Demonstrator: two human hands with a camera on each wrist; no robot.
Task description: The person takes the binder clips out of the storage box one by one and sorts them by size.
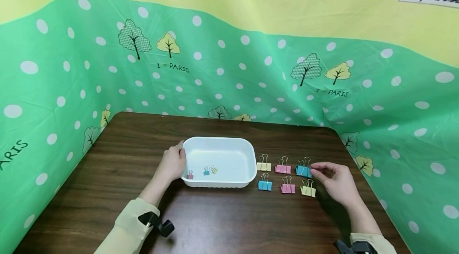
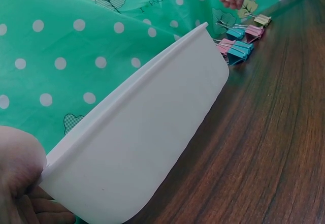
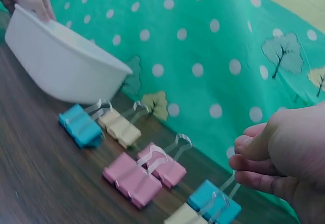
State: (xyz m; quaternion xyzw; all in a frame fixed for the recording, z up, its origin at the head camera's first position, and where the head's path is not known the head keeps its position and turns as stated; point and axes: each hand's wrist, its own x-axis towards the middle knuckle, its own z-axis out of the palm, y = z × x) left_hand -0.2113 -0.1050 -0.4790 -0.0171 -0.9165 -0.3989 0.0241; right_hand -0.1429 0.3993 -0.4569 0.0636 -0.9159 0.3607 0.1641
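A white plastic basin (image 1: 219, 184) stands on the dark wooden table, with my left hand (image 1: 175, 161) gripping its left rim, thumb over the edge. Small pink (image 1: 190, 174), blue (image 1: 206, 171) and yellow (image 1: 214, 169) binder clips lie inside. Right of the basin, several larger binder clips stand in two rows. My right hand (image 1: 335, 180) is at the right end, fingers loosely bent beside the far-row blue binder clip (image 1: 303, 170). In the right wrist view its fingertips hover by that clip's wire handles, with nothing seen between them.
The far row also has a yellow clip (image 1: 263, 166) and a pink clip (image 1: 283, 168). Blue (image 1: 265, 185), pink (image 1: 288, 188) and yellow (image 1: 308, 191) clips form the near row. A green dotted cloth (image 1: 222, 83) hangs behind and beside the table (image 1: 229, 222).
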